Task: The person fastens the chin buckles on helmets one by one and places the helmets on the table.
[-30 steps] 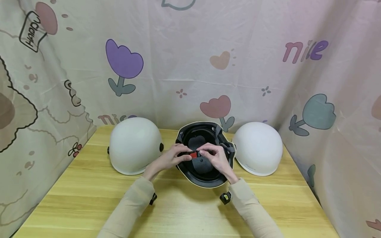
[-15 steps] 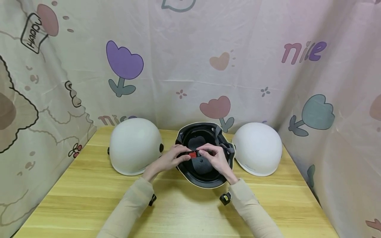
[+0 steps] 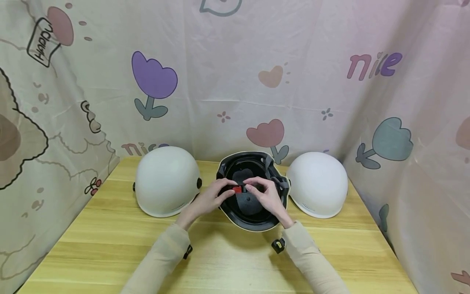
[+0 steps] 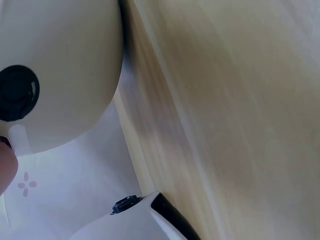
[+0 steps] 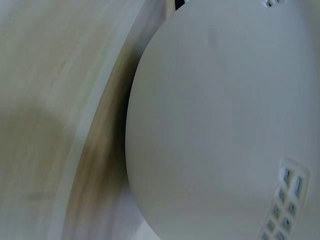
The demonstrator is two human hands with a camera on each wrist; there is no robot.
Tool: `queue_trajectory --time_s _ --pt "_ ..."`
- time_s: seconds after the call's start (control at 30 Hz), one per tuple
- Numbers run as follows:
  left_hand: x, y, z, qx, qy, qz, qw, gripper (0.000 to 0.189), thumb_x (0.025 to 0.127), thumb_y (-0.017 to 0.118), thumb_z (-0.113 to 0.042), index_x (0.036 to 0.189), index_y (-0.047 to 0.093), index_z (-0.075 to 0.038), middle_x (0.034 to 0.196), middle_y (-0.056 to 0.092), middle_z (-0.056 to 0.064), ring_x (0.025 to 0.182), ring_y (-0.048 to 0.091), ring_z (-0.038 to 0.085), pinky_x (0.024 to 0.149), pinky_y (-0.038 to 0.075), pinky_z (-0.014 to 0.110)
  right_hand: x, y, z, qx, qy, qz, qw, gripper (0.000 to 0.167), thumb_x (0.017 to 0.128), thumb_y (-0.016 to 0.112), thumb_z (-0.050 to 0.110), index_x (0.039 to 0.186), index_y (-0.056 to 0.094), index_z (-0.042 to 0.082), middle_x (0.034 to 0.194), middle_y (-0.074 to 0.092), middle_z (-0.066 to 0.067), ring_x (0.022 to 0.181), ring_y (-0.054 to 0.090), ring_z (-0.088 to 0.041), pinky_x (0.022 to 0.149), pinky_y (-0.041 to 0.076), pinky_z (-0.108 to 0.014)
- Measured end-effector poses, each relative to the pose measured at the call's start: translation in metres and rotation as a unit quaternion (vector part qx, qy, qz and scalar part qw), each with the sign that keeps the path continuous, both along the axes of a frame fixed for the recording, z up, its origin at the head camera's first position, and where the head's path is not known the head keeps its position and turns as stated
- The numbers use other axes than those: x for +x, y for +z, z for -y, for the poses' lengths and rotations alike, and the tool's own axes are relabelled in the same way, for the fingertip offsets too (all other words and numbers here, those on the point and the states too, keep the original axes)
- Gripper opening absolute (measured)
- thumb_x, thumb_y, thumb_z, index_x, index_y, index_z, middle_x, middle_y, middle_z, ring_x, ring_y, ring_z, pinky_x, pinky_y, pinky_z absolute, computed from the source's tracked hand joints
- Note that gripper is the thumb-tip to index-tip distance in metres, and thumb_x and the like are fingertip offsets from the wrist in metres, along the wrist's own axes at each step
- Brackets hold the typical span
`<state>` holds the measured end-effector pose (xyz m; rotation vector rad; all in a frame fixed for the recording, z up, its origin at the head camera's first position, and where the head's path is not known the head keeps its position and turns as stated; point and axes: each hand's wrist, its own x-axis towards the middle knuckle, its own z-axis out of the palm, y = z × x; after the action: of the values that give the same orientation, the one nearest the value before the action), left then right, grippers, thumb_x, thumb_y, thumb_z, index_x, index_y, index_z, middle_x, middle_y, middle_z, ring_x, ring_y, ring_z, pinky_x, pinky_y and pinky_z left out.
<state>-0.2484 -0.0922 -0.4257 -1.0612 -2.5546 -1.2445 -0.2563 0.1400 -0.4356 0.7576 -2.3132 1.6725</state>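
Observation:
An upturned helmet with a white shell and black lining lies in the middle, its inside facing up. Over its opening, my left hand pinches a black strap buckle with a red part between thumb and fingers. My right hand pinches the buckle's other end from the right; its fingers partly cover that end, and I cannot tell whether the two halves are joined. In the left wrist view, a fingertip shows beside the helmet's shell and its round black knob. The right wrist view shows vented shell, no fingers.
One white helmet stands dome up at the left, another at the right, close against the middle one. All rest on a wooden table before a printed curtain. Grey straps lie inside the upturned helmet's rim.
The buckle and my left hand have shifted very slightly, the red part now lying more level. Both hands keep their pinch, and the helmets stay in place.

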Motion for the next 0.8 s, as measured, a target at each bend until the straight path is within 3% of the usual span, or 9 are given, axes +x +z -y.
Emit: queue_trajectory --time_s 0.23,0.43,0.63,0.8 --pt "0.001 -0.003 -0.002 0.048 0.017 -0.033 0.9982 0.029 0.099 0.063 -0.015 0.126 0.061 -0.004 0.126 0.064 0.011 0.121 0.06 0.026 0.107 0.049 0.047 -0.001 -0.002 -0.005 0.025 -0.008 0.009 0.9996 0.016 0.096 0.067 0.009 0.11 0.074 0.002 0.103 0.075 -0.017 0.09 0.063 -0.003 0.082 0.052 -0.017" --pt "0.001 -0.008 0.0 0.095 0.017 -0.078 0.9923 0.026 0.094 0.07 -0.008 0.118 0.064 -0.002 0.124 0.065 0.013 0.119 0.061 0.029 0.107 0.049 0.044 0.001 -0.005 -0.01 0.058 -0.009 -0.023 0.998 0.017 0.096 0.067 0.008 0.108 0.073 -0.002 0.105 0.074 -0.015 0.099 0.065 -0.014 0.092 0.053 -0.027" --pt "0.001 -0.016 0.007 0.141 0.016 -0.065 0.9877 0.027 0.09 0.073 -0.003 0.116 0.066 -0.005 0.126 0.066 0.018 0.123 0.059 0.03 0.112 0.046 0.028 0.005 -0.004 -0.014 0.055 -0.02 -0.064 0.9962 0.012 0.094 0.068 0.004 0.104 0.075 0.003 0.104 0.075 -0.011 0.099 0.067 -0.019 0.092 0.055 -0.044" --pt "0.005 -0.02 0.012 0.162 0.013 -0.066 0.9845 0.03 0.088 0.073 0.002 0.116 0.065 -0.005 0.126 0.064 0.022 0.125 0.058 0.033 0.114 0.042 0.021 0.009 -0.005 -0.016 0.054 -0.033 -0.122 0.9904 0.016 0.091 0.07 -0.002 0.101 0.076 0.009 0.1 0.075 -0.008 0.097 0.068 -0.021 0.09 0.055 -0.033"
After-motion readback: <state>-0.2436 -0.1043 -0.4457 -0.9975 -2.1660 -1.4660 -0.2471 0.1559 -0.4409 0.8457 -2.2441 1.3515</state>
